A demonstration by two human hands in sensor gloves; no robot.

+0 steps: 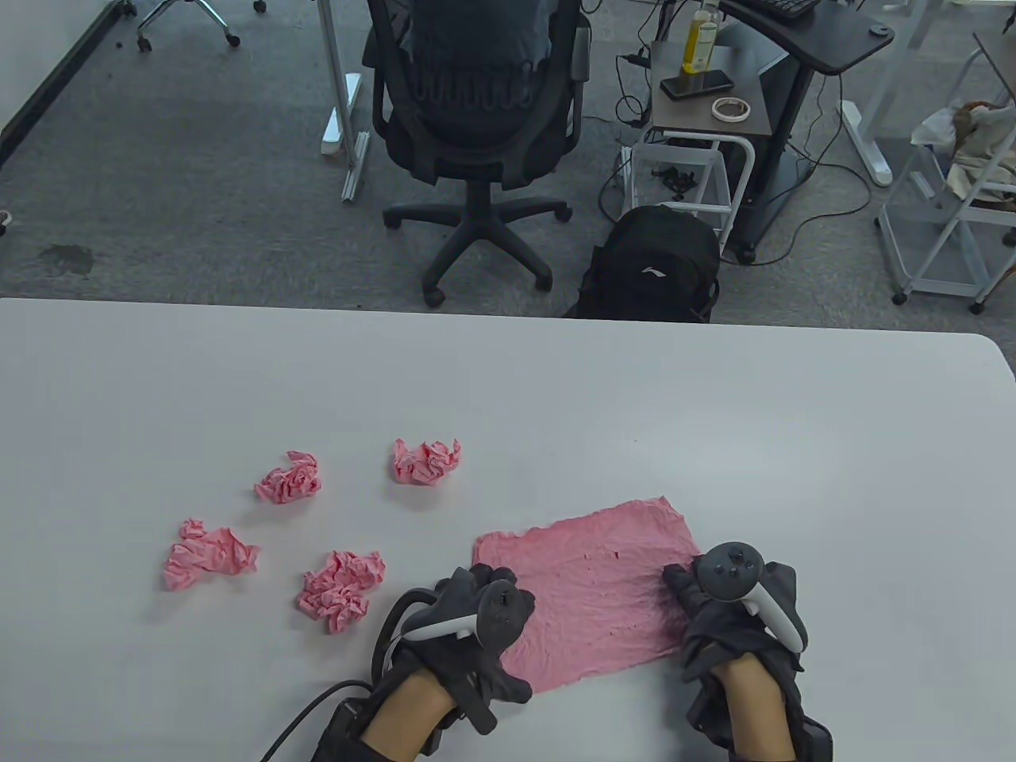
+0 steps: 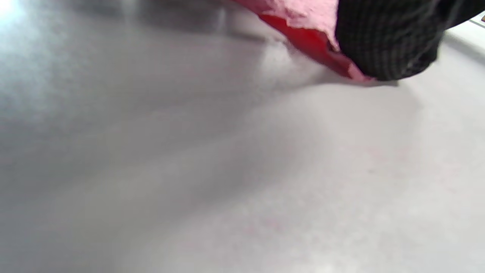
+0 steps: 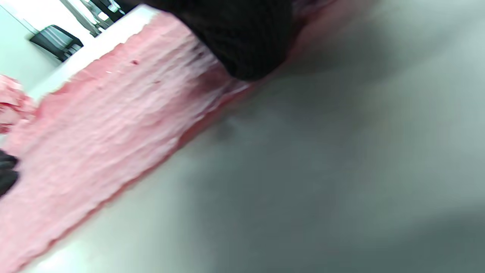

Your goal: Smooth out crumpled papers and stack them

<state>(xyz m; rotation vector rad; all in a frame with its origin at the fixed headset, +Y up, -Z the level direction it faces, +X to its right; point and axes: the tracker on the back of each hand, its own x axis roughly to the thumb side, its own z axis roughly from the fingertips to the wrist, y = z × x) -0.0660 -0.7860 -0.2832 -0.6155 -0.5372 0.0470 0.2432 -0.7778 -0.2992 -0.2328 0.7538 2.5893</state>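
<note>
A flattened pink paper sheet [image 1: 595,591] lies on the white table [image 1: 508,381] near the front edge. My left hand [image 1: 476,607] rests on its left edge; my right hand [image 1: 714,591] rests on its right edge. In the left wrist view a gloved finger [image 2: 386,41] presses the sheet's edge [image 2: 303,22]. In the right wrist view a gloved finger [image 3: 242,41] presses the sheet [image 3: 113,125]. Several crumpled pink paper balls lie to the left: one [image 1: 426,461] farthest, one [image 1: 290,479], one [image 1: 208,556], and one [image 1: 341,589] next to my left hand.
Beyond the table's far edge stand an office chair [image 1: 476,119], a black backpack [image 1: 655,266], a side cart [image 1: 706,103] and a wire rack [image 1: 956,175]. A cable [image 1: 309,714] runs from my left wrist off the front edge.
</note>
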